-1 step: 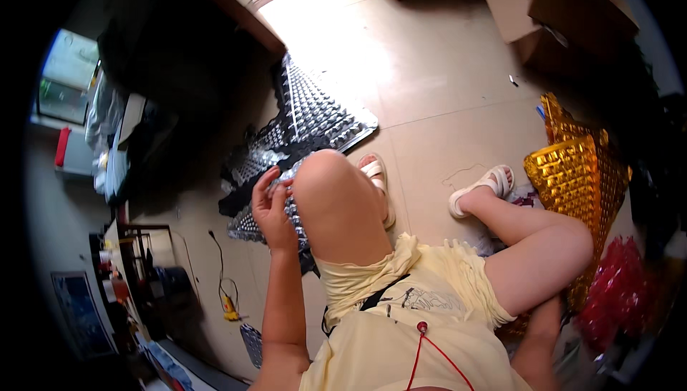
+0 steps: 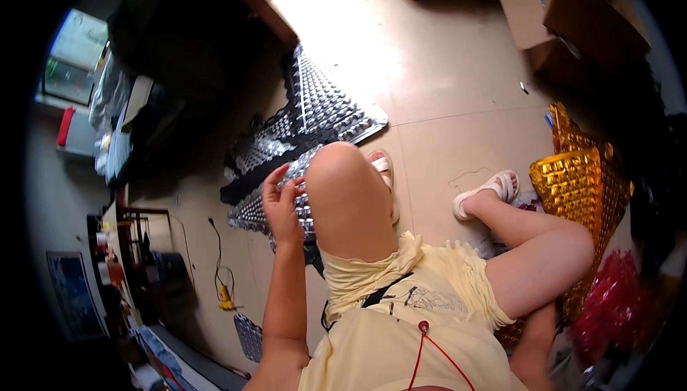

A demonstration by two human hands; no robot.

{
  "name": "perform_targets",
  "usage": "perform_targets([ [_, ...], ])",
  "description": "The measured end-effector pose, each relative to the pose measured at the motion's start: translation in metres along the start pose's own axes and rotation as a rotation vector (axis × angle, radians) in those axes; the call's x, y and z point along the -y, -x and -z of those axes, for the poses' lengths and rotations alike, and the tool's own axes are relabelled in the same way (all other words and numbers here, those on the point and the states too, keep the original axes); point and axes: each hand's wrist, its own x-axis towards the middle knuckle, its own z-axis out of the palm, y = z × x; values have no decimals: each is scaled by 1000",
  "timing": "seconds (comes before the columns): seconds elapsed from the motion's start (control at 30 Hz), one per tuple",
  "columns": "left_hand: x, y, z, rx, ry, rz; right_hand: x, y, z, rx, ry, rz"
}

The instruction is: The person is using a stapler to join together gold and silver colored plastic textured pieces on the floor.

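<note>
My left hand [image 2: 284,208] is raised beside my bent left knee, its fingers apart and slightly curled, with nothing visible in them. Behind and below it on the floor lies a shiny silver studded sheet [image 2: 330,108] with black edging, spread out in folded pieces. I cannot tell whether the fingertips touch it. Down by my right thigh goes my right forearm [image 2: 538,341]; the thigh hides that hand and whatever it may hold. Close to that side is a gold studded sheet [image 2: 569,182], partly folded. Crinkled red shiny film [image 2: 607,305] lies beside it.
Open cardboard boxes [image 2: 522,11] stand at the far right. A yellow tool with a cord [image 2: 225,296] lies on the tiled floor to the left, near a small dark patterned piece [image 2: 249,337]. Farther left is a dark wooden stand [image 2: 143,226].
The whole view has shifted slightly, so the far floor items appear farther right. My left hand keeps nearly the same pose beside the knee, and the right hand stays hidden.
</note>
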Motion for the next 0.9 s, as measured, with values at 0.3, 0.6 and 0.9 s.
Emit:
perform_targets([
  [0.3,172,81,102,-281,-16,807,14,15,-101,248,270,-32],
  [0.6,262,106,122,-532,17,1080,-7,65,-195,498,428,-113],
  [0.9,342,92,146,-707,105,1175,-17,83,-241,558,422,-172],
])
